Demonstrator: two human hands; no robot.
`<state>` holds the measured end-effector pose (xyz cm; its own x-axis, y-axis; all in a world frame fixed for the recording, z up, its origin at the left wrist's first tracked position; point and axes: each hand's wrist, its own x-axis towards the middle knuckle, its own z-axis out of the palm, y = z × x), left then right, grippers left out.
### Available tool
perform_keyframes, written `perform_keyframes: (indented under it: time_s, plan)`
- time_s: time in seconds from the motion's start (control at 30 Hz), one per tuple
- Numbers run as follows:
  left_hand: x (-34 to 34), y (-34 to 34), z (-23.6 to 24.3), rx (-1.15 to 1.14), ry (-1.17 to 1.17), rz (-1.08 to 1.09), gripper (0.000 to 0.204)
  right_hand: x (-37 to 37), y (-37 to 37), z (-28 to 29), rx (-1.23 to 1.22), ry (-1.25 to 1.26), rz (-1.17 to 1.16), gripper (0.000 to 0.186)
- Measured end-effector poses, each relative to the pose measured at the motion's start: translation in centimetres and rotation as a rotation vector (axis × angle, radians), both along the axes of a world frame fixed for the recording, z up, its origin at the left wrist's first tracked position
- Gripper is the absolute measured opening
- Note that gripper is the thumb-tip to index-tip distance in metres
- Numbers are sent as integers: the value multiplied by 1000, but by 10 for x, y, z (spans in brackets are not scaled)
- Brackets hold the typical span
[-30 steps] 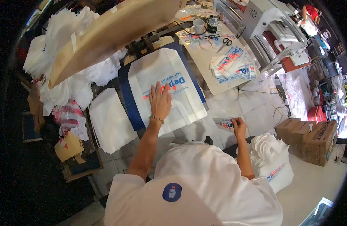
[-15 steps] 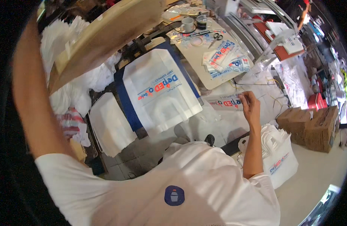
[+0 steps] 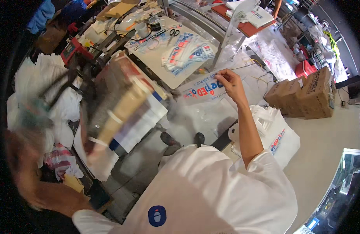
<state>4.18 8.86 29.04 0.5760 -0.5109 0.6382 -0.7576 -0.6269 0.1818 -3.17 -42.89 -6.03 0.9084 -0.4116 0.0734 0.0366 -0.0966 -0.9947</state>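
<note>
My right hand [image 3: 230,82] pinches the corner of a clear film sheet [image 3: 199,89] printed in blue and red. At the left, my left hand [image 3: 27,138] is smeared by motion beside the dark lever [image 3: 57,91] of a heat press. Its fingers and any hold on the lever cannot be made out. The press's thick tan upper plate [image 3: 119,111] is blurred and hangs slanted over a white bag [image 3: 148,119]. That plate hides most of the bag. Part of the blue lower pad shows at its edge.
Printed film sheets [image 3: 182,54], scissors [image 3: 173,32] and a white cup [image 3: 141,30] lie on a board behind the press. White bags [image 3: 279,134] are stacked at my right, near brown cartons [image 3: 304,93]. Crumpled white material [image 3: 47,78] fills the left side. Another person's arm shows far right.
The upper plate has swung down across the white bag as my left arm dropped. My right hand keeps the film sheet, now lifted and more in view. My view has shifted.
</note>
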Motion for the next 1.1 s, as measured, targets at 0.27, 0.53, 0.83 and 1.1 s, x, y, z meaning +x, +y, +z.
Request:
perform_keyframes:
  time_s: [0.27,0.53,0.83,1.1]
  plan:
    - [-60,-113,-286,-103,586,183,40,-12,-10,4,18,-57,68,14]
    - [-72,-210,-271,-319,564,-232,28,-43,23,60,66,83,409,18]
    - [-75,-266,-288,-828,1429,-440,33,-88,43,90,271,45,318,42]
    - [-81,-269,-293,-851,1488,-392,32,-101,36,72,289,51,235,45]
